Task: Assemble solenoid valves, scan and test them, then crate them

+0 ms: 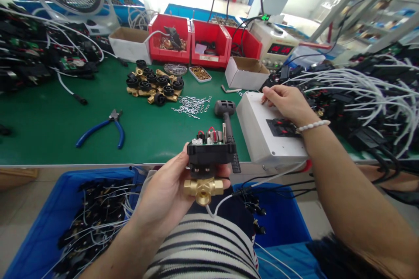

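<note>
My left hand is wrapped round a black valve actuator, upright, with a brass three-way valve body below and a circuit board with red wires showing on top. A white cable hangs from it. My right hand rests over the top of a white metal box, thumb and fingertips pinched at a small part near its far edge; what they grip is too small to name. Black terminals with red marks sit on the box near my wrist. Behind the actuator lies a dark mallet.
Blue-handled cutters, metal clips and brass fittings with black caps lie on the green table. Red bins and a power supply stand behind. Cabled units are piled right; blue crates stand below.
</note>
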### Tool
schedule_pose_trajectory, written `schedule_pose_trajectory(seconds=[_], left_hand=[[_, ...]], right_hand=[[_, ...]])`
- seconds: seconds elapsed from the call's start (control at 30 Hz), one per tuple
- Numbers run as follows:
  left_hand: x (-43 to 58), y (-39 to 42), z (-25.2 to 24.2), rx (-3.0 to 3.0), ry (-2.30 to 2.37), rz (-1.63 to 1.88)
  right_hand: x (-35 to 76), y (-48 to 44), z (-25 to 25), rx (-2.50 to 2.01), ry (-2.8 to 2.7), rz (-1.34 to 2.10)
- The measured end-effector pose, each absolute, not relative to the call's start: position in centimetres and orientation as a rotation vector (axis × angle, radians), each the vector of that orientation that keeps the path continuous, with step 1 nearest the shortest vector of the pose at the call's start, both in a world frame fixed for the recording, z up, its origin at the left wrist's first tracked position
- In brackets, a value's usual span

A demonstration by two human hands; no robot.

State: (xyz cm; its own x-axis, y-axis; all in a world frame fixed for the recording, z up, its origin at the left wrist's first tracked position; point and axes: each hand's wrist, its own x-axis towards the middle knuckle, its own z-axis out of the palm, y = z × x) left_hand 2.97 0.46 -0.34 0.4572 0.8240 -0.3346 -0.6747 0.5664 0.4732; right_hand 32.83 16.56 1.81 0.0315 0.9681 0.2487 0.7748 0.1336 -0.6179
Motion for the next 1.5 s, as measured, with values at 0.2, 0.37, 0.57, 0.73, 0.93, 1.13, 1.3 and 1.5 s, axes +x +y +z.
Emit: schedule_pose_trajectory(seconds=[0.2, 0.37, 0.57, 0.73, 0.93, 1.13, 1.3, 1.5], left_hand=[[2.5, -0.1, 0.0, 0.258, 0.702, 0.958], [2.2, 0.2, 0.0, 0.224, 0.843, 0.935], [2.7, 0.0, 0.1, 0.248, 0.789, 0.976], [3.3, -0.1, 0.6, 0.283, 0.743, 1.013], [3.2, -0.1, 0.3, 0.336, 0.750, 1.036], [3.6, 0.0, 0.7, 0.293, 0.750, 1.053], [3.6, 0.1, 0.7, 0.285, 0.691, 1.065], [3.6, 0.2, 0.9, 0.264, 0.696, 1.038]], right_hand=[[32.4, 16.3, 1.9, -1.673, -1.763, 0.451], [32.5, 16.4, 1.6, -1.700, -1.788, 0.436], [32.4, 16.3, 1.8, -1.677, -1.776, 0.440], [32.3, 16.3, 2.0, -1.649, -1.760, 0.439], [32.8, 16.5, 1.9, -1.688, -1.824, 0.359], [32.8, 16.5, 1.8, -1.719, -1.809, 0.351], [32.6, 16.4, 1.9, -1.694, -1.793, 0.392], [32.5, 16.3, 2.0, -1.706, -1.775, 0.405]])
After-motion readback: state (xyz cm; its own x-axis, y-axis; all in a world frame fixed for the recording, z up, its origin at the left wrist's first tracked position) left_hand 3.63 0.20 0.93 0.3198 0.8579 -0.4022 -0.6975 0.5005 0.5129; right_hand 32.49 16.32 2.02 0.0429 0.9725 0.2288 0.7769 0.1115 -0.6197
